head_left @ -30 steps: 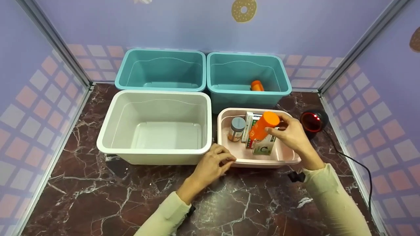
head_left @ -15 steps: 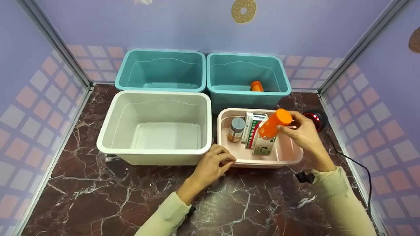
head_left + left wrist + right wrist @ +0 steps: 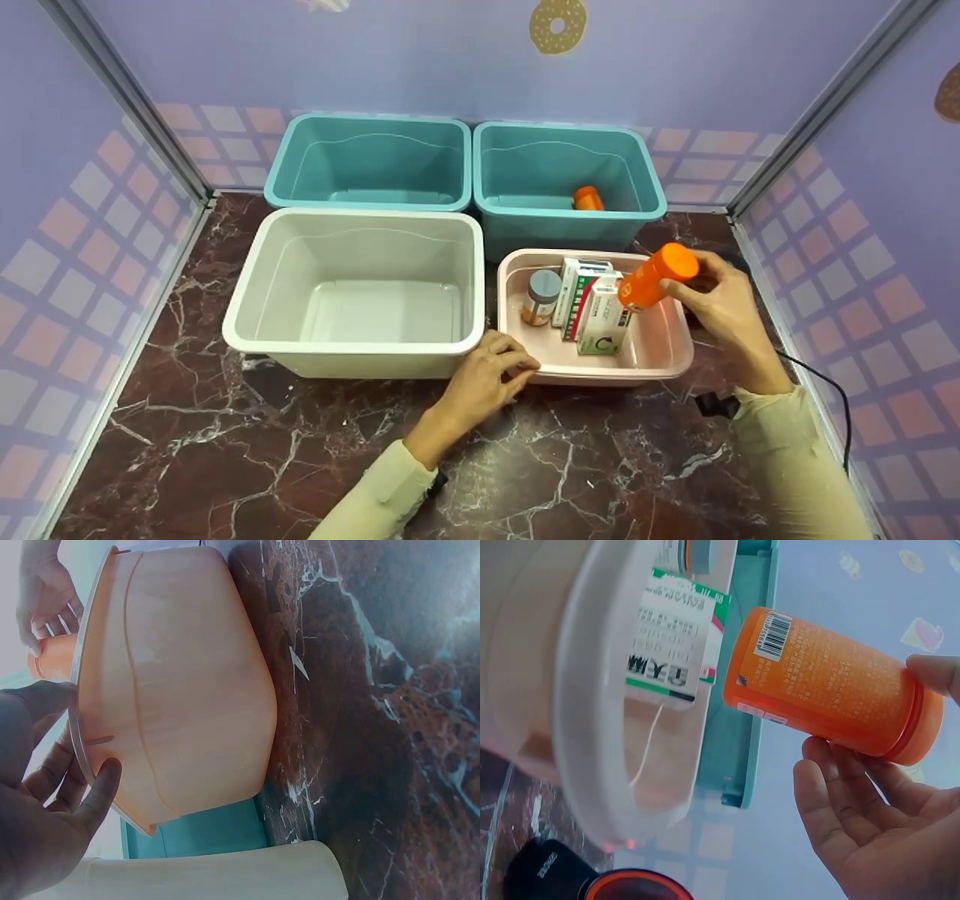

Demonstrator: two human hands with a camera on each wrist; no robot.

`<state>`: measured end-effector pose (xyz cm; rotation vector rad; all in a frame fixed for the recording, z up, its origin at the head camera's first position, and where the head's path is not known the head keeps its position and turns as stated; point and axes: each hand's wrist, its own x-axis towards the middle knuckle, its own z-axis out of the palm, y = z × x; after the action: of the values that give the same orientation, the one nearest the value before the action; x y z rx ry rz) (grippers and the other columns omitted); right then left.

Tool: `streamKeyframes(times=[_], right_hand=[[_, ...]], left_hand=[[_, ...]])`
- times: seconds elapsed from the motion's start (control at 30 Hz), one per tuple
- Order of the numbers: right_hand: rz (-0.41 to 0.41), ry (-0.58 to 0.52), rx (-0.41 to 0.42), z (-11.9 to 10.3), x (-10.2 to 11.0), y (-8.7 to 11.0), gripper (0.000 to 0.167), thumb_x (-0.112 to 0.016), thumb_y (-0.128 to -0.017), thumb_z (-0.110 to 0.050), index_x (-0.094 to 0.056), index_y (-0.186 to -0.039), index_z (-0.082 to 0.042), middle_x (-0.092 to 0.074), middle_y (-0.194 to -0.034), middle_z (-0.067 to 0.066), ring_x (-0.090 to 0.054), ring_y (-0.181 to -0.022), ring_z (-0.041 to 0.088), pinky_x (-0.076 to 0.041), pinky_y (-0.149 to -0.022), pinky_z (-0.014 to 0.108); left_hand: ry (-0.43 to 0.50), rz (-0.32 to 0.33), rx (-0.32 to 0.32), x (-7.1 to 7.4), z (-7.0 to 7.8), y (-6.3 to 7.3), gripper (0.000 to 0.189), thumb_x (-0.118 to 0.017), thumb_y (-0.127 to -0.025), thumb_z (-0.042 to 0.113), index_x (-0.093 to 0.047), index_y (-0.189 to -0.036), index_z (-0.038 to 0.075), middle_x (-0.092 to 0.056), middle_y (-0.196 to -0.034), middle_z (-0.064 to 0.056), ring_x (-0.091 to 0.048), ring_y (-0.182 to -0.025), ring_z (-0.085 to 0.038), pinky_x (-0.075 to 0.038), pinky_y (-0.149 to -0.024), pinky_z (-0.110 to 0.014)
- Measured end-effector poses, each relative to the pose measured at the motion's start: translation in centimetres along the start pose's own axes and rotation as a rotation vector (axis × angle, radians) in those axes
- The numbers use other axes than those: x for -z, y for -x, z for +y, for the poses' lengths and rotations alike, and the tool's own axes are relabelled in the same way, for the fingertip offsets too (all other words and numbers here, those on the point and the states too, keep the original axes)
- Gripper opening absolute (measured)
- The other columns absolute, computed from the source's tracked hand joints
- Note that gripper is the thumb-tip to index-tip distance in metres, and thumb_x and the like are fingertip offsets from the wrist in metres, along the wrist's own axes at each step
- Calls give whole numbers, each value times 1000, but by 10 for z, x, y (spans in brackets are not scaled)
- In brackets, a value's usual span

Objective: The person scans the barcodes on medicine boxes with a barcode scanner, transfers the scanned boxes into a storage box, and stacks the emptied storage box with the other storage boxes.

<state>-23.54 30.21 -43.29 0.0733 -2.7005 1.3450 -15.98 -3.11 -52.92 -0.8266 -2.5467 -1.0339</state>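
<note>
My right hand holds an orange bottle by its cap end, thumb on one side and fingers on the other. The bottle tilts above the right part of a pink bin. Its barcode and printed label show in the right wrist view. My left hand grips the pink bin's rim at the front left corner, its thumb outside the wall in the left wrist view. Standing inside that bin are a grey-capped bottle and several medicine boxes.
A large white bin stands left of the pink one. Behind are two teal bins, the right one with an orange bottle inside. A black barcode scanner with a cable sits at the right, mostly behind my hand in the head view.
My right hand has carried the orange bottle rightward from over the boxes toward the scanner's side, uncovering the boxes. The left hand has stayed on the pink bin's corner.
</note>
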Motion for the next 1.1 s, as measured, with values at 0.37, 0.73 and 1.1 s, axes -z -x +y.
streamKeyframes(times=[0.37,0.73,1.1], right_hand=[[73,-49,-46,11,15,-2,55,-77,-88,-26,-56,-133,-2,-61,-100,-24,-62,-90,-6,-51,-79,7],[124,2,-78,18,30,-5,57,-76,-88,-33,-57,-133,-4,-60,-100,-25,-59,-92,-6,-47,-79,5],[163,39,-144,27,38,-9,57,-75,-88,-36,-57,-133,-8,-58,-97,-24,-58,-87,-5,-47,-69,9]], left_hand=[[3,-18,11,2,2,1,10,-75,-88,21,-78,-98,19,-67,-100,2,-57,-105,-18,-50,-96,-30],[-3,-20,5,1,1,0,10,-75,-88,21,-78,-97,19,-67,-100,1,-57,-105,-19,-50,-97,-30],[12,-18,19,0,0,0,11,-75,-88,22,-78,-98,19,-67,-100,1,-57,-105,-18,-50,-97,-30]])
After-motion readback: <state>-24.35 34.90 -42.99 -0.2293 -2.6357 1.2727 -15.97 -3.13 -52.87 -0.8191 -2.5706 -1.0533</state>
